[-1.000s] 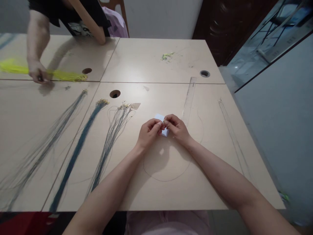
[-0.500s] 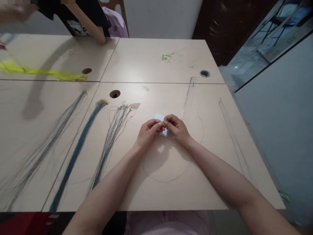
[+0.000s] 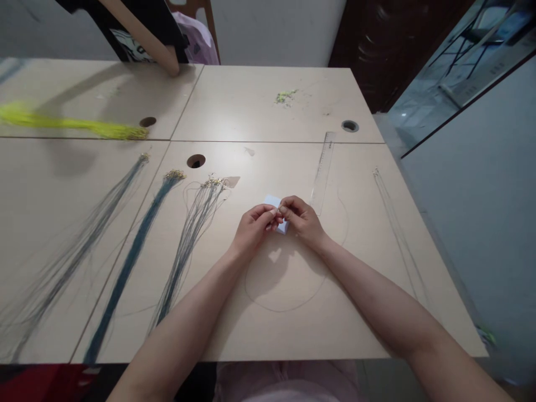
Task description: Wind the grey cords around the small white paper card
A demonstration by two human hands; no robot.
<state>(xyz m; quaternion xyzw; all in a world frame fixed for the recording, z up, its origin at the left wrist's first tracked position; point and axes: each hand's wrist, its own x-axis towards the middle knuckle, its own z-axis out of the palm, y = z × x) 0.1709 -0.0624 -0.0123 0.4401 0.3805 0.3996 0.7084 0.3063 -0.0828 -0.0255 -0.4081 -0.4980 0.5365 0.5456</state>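
Note:
My left hand and my right hand meet fingertip to fingertip above a small white-blue block. Both are pinched closed; what lies between the fingertips is too small to make out. A thin cord curves in a wide loop on the table below my hands and up past the right wrist. Just beyond my right hand lies a clear ruler. To the left are a bundle of grey-blue cords with metallic ends, a dense blue bundle and a looser grey bundle.
A yellow bundle lies at the far left, near a person's arm at the table's back edge. Yellow-green scraps lie at the back. Two thin cords lie at right. The table has several round holes.
The other person's blurred hand at the upper left has gone out of view, and its shadow over the table has shifted. My hands have hardly moved.

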